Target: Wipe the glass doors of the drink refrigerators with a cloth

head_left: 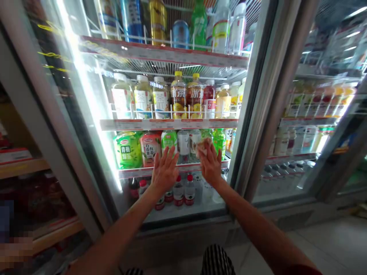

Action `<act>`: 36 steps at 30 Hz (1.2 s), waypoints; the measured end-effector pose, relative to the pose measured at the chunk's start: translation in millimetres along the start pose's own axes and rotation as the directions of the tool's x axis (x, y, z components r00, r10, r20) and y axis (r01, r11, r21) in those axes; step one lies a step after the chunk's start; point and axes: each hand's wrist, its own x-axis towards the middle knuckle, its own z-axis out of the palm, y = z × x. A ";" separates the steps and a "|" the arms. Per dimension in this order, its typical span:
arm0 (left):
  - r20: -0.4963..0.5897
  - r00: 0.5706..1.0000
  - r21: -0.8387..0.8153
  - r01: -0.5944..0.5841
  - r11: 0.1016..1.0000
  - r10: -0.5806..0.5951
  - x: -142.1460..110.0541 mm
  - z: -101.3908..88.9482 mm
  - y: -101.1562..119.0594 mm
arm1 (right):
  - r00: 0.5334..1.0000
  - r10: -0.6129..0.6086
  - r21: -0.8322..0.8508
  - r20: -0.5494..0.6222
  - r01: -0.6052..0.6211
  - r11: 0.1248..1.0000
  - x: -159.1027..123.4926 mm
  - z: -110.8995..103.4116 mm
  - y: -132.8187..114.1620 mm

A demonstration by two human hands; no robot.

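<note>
In the head view, the glass door [177, 208] of a lit drinks fridge fills the middle. My left hand [164, 170] lies flat against the glass with its fingers spread, holding nothing. To the right, my right hand [211, 165] presses a crumpled pale cloth [204, 147] to the glass, fingers over part of it. Behind the door, near my hands, stand a green drink bottle [127, 149], a red tea bottle [148, 147] and several other bottles. The cloth hides some of them.
Shelves of bottles and cans rise above, with a shelf edge [169, 124] at mid height. A metal door frame [266, 99] separates a second fridge on the right. Wooden-edged shelving [24, 168] stands at the left. A tiled floor [323, 240] shows lower right.
</note>
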 end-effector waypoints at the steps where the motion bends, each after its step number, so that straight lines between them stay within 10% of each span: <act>1: 0.002 1.000 0.000 -0.007 1.000 0.007 -0.4 0.7 0.2 | 0.995 -0.085 0.022 0.047 0.084 0.996 -10.2 -0.7 -0.7; 4: -0.004 1.000 -0.004 -0.013 1.000 0.013 3.6 0.3 0.6 | 0.983 -0.161 0.038 0.093 0.158 0.987 -18.4 -2.8 10.9; 9: -0.012 1.000 -0.023 0.008 1.000 -0.009 14.8 0.9 5.1 | 0.953 0.273 -0.085 -0.133 -0.286 0.954 3.6 -4.5 41.4; 15: -0.023 1.000 -0.021 -0.010 1.000 0.009 11.3 5.8 8.1 | 0.994 0.087 -0.087 0.062 -0.081 0.993 -39.2 -9.2 32.7; 21: -0.017 1.000 -0.040 -0.001 0.999 0.000 26.2 5.6 14.3 | 0.899 0.400 -0.081 -0.179 -0.418 0.905 14.3 -10.3 71.6; 28: -0.024 1.000 -0.041 -0.015 0.999 0.014 30.7 7.1 12.7 | 0.956 0.291 -0.103 -0.025 -0.292 0.951 -59.1 -9.3 49.6; 33: -0.049 0.999 -0.037 -0.013 0.999 0.011 34.7 7.9 12.8 | 0.909 0.371 -0.021 -0.191 -0.382 0.924 7.5 -12.4 86.0; 36: -0.053 0.998 -0.049 -0.033 0.998 0.030 37.3 7.6 13.8 | 0.870 0.411 0.026 -0.271 -0.421 0.907 30.2 -7.0 66.2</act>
